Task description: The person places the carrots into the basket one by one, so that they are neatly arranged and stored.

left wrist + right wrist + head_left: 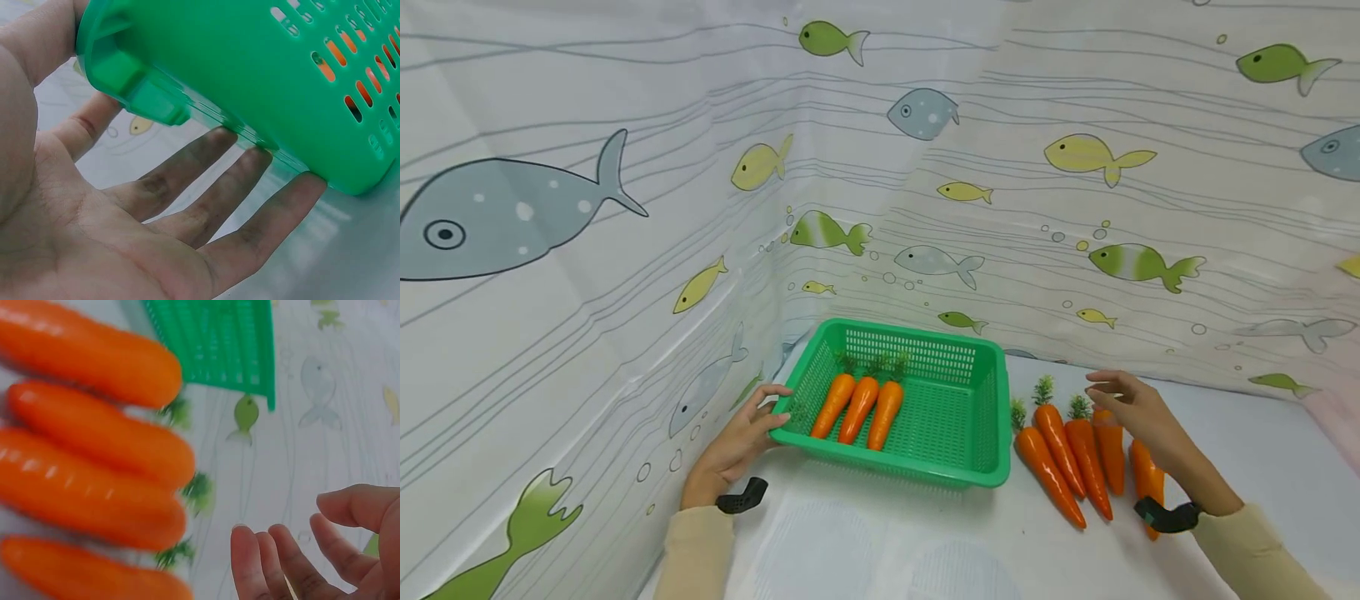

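Note:
A green plastic basket point(925, 417) stands on the white table, and three orange carrots point(859, 408) with leafy tops lie in its left part. My left hand point(741, 437) holds the basket's left end. In the left wrist view, the thumb is at the rim and the fingertips point(303, 181) touch the basket's outer side. Several more carrots point(1063, 458) lie side by side on the table, right of the basket. Over their leafy ends hovers my right hand point(1131, 412), fingers loosely bent, holding nothing. The right wrist view shows it apart from the carrots point(100, 431).
White sheets printed with fish point(925, 192) hang along the left side and behind the basket. Bare white tabletop point(880, 533) shows in front of the basket. A dark band point(1167, 515) sits on my right wrist, and another point(742, 496) on my left.

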### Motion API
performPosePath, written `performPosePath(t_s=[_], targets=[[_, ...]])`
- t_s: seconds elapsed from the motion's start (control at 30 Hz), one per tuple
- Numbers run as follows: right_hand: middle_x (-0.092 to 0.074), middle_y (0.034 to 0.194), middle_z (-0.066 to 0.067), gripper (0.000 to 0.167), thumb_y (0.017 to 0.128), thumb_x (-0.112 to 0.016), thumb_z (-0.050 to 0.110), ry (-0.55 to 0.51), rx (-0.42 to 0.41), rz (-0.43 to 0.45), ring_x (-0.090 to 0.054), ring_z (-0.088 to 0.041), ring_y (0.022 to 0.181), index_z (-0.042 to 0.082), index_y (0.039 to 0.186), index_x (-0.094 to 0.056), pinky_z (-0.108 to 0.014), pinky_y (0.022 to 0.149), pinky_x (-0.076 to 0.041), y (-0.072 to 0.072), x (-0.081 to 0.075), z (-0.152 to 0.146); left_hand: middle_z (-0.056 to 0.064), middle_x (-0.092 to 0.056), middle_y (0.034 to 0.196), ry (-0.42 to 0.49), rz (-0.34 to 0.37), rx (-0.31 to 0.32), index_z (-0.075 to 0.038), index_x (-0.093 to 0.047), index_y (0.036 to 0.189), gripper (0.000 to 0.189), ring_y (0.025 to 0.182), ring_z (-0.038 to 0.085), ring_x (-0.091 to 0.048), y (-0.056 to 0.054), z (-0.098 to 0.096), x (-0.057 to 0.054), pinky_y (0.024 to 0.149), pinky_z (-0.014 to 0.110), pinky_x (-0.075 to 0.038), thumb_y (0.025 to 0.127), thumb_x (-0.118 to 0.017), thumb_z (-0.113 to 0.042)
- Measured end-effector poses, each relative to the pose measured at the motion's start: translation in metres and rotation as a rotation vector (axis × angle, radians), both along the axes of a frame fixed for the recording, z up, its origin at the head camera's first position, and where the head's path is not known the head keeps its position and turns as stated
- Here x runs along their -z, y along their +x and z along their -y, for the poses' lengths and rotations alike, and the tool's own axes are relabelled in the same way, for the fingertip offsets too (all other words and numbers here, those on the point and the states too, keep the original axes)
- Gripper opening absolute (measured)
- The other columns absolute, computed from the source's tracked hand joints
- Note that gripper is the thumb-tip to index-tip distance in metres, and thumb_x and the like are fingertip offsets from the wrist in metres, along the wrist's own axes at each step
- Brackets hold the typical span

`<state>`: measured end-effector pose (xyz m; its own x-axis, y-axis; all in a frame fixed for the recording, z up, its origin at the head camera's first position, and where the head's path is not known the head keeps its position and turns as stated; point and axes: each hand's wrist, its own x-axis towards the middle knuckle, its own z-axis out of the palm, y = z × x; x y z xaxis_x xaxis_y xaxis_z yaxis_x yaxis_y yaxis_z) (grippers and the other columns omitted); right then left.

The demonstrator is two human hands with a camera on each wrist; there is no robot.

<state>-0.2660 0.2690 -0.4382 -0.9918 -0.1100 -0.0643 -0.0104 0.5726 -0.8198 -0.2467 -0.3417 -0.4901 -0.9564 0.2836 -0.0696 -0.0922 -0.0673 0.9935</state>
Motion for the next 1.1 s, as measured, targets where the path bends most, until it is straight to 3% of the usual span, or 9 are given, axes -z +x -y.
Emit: performPosePath(t_s=[0.2, 0.3, 0.5, 0.63, 0.83, 1.0, 1.1], targets=[[-0.045, 0.143, -0.038, 0.065, 0.108, -0.05, 0.043, 0.059, 0.092, 0.024, -0.054, -0.053, 0.12, -0.004, 0.151, -0.038, -0.048, 0.084, -0.059, 0.014, 0.015, -0.037, 0.019, -0.001, 0.166, -0.001, 0.004, -0.007, -0.01, -0.038, 0.145, 0.048, 0.144, 0.041, -0.023, 0.0, 0.0, 0.001, 0.099, 0.048, -0.046, 0.103, -0.062, -0.014], [-0.045, 0.142, -0.039, 0.068, 0.107, -0.051, 0.046, 0.1, 0.12, 0.027, -0.054, -0.054, 0.121, -0.005, 0.15, -0.039, -0.047, 0.083, -0.059, 0.017, 0.023, -0.052, 0.021, -0.003, 0.165, -0.014, 0.013, -0.015, -0.011, -0.039, 0.145, 0.047, 0.141, 0.036, -0.033, 0.001, 0.001, 0.005, 0.099, 0.048, -0.046, 0.104, -0.062, -0.015], [-0.04, 0.144, -0.041, 0.07, 0.106, -0.052, 0.047, 0.155, 0.19, 0.064, -0.048, -0.058, 0.123, -0.007, 0.149, -0.038, -0.065, 0.093, -0.049, 0.021, 0.038, -0.071, 0.023, -0.014, 0.161, -0.007, 0.026, -0.018, -0.011, -0.04, 0.144, 0.046, 0.114, 0.028, -0.054, 0.003, 0.002, 0.01, 0.097, 0.048, -0.047, 0.104, -0.062, -0.013], [-0.035, 0.146, -0.041, 0.074, 0.104, -0.055, 0.048, 0.178, 0.231, 0.101, -0.043, -0.06, 0.125, -0.008, 0.149, -0.037, -0.071, 0.095, -0.043, 0.021, 0.043, -0.079, 0.021, -0.008, 0.164, -0.011, 0.026, -0.023, -0.012, -0.041, 0.143, 0.046, 0.124, 0.03, -0.049, 0.003, 0.0, 0.01, 0.098, 0.049, -0.047, 0.103, -0.063, -0.016], [-0.036, 0.145, -0.042, 0.076, 0.101, -0.061, 0.046, 0.211, 0.223, 0.105, -0.043, -0.06, 0.123, -0.009, 0.147, -0.038, -0.069, 0.092, -0.045, 0.02, 0.046, -0.09, 0.022, -0.002, 0.165, -0.018, 0.018, -0.01, -0.011, -0.039, 0.143, 0.047, 0.132, 0.034, -0.042, 0.0, -0.001, 0.006, 0.098, 0.048, -0.046, 0.103, -0.063, -0.017], [-0.035, 0.144, -0.044, 0.085, 0.097, -0.067, 0.051, 0.235, 0.185, 0.166, -0.049, -0.057, 0.118, -0.009, 0.148, -0.035, -0.063, 0.088, -0.051, 0.018, 0.049, -0.097, 0.022, -0.01, 0.162, -0.005, -0.001, 0.005, -0.01, -0.038, 0.143, 0.045, 0.119, 0.032, -0.049, -0.002, 0.002, 0.005, 0.096, 0.049, -0.047, 0.104, -0.061, -0.013], [-0.036, 0.143, -0.044, 0.092, 0.095, -0.067, 0.057, 0.233, 0.168, 0.213, -0.06, -0.049, 0.107, -0.009, 0.149, -0.034, -0.058, 0.086, -0.054, 0.018, 0.051, -0.098, 0.023, -0.011, 0.16, -0.007, -0.014, 0.017, -0.01, -0.038, 0.143, 0.044, 0.116, 0.032, -0.051, -0.002, 0.003, 0.006, 0.096, 0.048, -0.048, 0.105, -0.059, -0.012]])
